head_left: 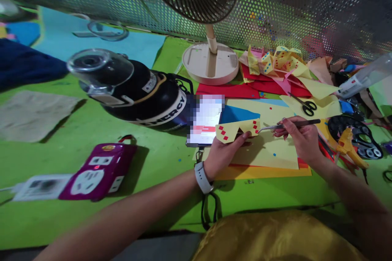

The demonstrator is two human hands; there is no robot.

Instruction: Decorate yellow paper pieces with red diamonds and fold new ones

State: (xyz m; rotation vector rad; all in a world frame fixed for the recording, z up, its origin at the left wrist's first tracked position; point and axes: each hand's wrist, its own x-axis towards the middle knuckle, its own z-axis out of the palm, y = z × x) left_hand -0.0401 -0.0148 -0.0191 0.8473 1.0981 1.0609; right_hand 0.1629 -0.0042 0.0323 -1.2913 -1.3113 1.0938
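Observation:
Pinched in my left hand [225, 153] is a yellow paper piece [230, 129] with small red diamonds near both ends and a dark triangle at its lower middle. My right hand [301, 136] grips a pair of dark-handled tweezers [306, 123]. Their thin metal tips reach left to the paper's right end, close to the red diamonds; whether they touch it I cannot tell. Beneath both hands lie yellow paper sheets [281, 151], with a small blue square [275, 155] and a red one [270, 108] on top. A lit phone [206, 120] lies just left of the paper piece.
A large black bottle [147, 94] stands left of the phone. Behind are a fan [211, 63] and patterned paper scraps [275, 63]. Scissors [308, 107], a yellow glue gun [349, 147] and a clear bottle [364, 77] lie right. A purple power strip [101, 167] sits at left.

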